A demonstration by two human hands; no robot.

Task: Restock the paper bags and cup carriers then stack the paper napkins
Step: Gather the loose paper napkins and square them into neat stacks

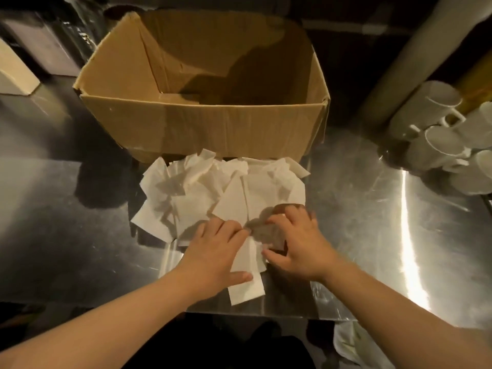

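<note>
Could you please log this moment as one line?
left hand flat on napkins | right hand gathering them | box behind

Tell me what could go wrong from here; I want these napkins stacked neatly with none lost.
1. The napkins lie loose and crisscrossed, so gathering them under the left hand and right hand could crease them or leave an uneven stack.
2. One napkin lies close to the near edge of the steel counter and might slide off.
3. The cardboard box touches the pile's far side, so napkins could wedge against it.
</note>
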